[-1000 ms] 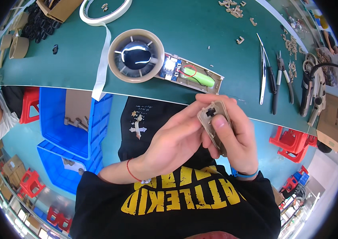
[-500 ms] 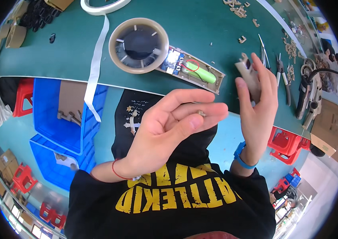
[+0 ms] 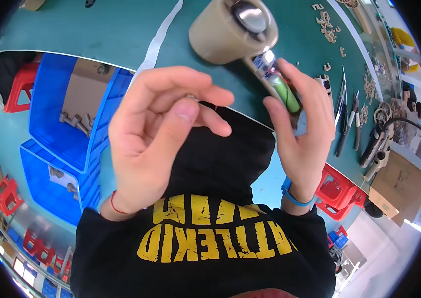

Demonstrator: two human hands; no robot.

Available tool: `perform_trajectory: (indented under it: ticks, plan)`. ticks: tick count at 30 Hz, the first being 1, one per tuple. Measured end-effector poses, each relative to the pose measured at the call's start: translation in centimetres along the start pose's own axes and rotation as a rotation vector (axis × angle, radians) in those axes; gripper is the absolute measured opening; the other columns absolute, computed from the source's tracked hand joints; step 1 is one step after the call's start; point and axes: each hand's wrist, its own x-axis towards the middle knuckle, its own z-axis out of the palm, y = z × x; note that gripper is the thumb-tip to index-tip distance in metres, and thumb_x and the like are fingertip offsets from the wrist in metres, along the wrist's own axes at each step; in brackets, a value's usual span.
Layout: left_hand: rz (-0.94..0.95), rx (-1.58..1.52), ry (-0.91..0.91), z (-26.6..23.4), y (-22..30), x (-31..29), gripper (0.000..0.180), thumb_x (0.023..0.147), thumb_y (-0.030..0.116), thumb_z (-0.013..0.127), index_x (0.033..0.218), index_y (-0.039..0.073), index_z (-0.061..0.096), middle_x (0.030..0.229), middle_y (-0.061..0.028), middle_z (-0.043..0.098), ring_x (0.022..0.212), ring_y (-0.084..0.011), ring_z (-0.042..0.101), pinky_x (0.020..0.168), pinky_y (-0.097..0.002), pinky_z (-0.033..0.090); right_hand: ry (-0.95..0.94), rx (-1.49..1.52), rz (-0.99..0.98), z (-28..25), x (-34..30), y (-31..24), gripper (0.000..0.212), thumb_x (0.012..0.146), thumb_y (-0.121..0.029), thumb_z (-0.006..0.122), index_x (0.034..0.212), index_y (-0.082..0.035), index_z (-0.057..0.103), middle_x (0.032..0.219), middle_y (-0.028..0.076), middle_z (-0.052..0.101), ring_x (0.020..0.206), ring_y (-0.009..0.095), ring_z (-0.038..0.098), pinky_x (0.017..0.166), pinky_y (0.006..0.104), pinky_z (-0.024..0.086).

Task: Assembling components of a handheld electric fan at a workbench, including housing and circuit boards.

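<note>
My right hand (image 3: 302, 116) has thumb and fingers around the handle of a beige device with a round, cup-shaped head (image 3: 215, 35). The device is tilted, and a dark, shiny round part shows at the end of the head. In its uncovered handle lie a green cylindrical battery (image 3: 284, 93) and a small circuit board. My left hand (image 3: 143, 134), palm toward me, pinches a tiny metallic piece (image 3: 190, 96) between thumb and fingers; its exact kind is too small to tell. Just past my right fingers, a beige part (image 3: 324, 83) lies on the table, partly hidden.
A green table (image 3: 96, 37) bears a white strip (image 3: 160, 39), tweezers (image 3: 342, 94), pliers (image 3: 357, 121), a black-handled tool (image 3: 343, 130) and small beige parts (image 3: 326, 25). Blue crates (image 3: 64, 144) stand left below the edge; a red stool (image 3: 337, 191) and a cardboard box (image 3: 399, 186) are at right.
My right hand has let go of the beige part, now on the table, and taken the device by its handle, tilting it. My left hand has moved left with the tiny piece.
</note>
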Motion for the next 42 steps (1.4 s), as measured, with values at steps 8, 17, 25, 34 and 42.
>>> perform_trajectory:
  ticks: [8, 17, 25, 34, 42]
  plan:
    - [0.012, -0.036, -0.021, -0.7, -0.4, -0.1, 0.027, 0.1, 0.004, 0.045, 0.126, -0.004, 0.047, 0.112, -0.0221, 0.064, 0.082, -0.0192, 0.066, 0.082, -0.0368, 0.056, -0.06, 0.379, 0.233, -0.8, -0.2, -1.4, 0.032, 0.095, -0.009, 0.059, 0.126, -0.002, 0.059, 0.106, 0.013, 0.063, 0.091, 0.02, 0.058, 0.081, 0.0279, 0.046]
    - [-0.044, -0.044, -0.023, -0.2, -0.5, 0.4, 0.029, 0.1, 0.004, 0.045, 0.127, -0.006, 0.044, 0.114, -0.0248, 0.063, 0.085, -0.0211, 0.067, 0.084, -0.0372, 0.056, -0.068, 0.352, 0.25, -0.7, -0.3, -1.4, 0.037, 0.089, -0.005, 0.063, 0.126, -0.003, 0.06, 0.107, 0.014, 0.063, 0.093, 0.028, 0.058, 0.084, 0.0327, 0.046]
    - [-0.196, -0.135, -0.234, 1.4, 0.2, 0.2, 0.035, 0.092, -0.013, 0.038, 0.126, -0.006, 0.041, 0.121, -0.0303, 0.06, 0.106, -0.0361, 0.066, 0.095, -0.0421, 0.053, 0.191, 0.076, 0.042, 2.9, -0.9, -0.3, 0.058, 0.069, 0.003, 0.075, 0.123, -0.014, 0.063, 0.113, 0.009, 0.056, 0.1, 0.03, 0.05, 0.085, 0.0386, 0.043]
    - [-0.349, -0.146, -0.321, 1.6, 0.0, -0.1, 0.03, 0.095, -0.011, 0.041, 0.125, -0.011, 0.045, 0.117, -0.0276, 0.063, 0.107, -0.0354, 0.066, 0.097, -0.0401, 0.052, 0.448, -0.004, 0.201, -2.9, -2.4, 3.2, 0.023, 0.084, 0.0, 0.067, 0.106, -0.004, 0.069, 0.095, 0.007, 0.068, 0.085, 0.018, 0.062, 0.074, 0.0274, 0.046]
    - [-0.327, 0.165, -0.282, 1.6, -0.3, -0.2, 0.023, 0.095, -0.007, 0.05, 0.118, -0.008, 0.053, 0.105, -0.0219, 0.069, 0.093, -0.0257, 0.07, 0.085, -0.0311, 0.056, 0.358, -0.304, 0.715, -8.6, -5.3, 9.1, 0.025, 0.09, -0.018, 0.067, 0.111, -0.005, 0.068, 0.092, 0.007, 0.065, 0.087, 0.016, 0.06, 0.078, 0.0294, 0.049]
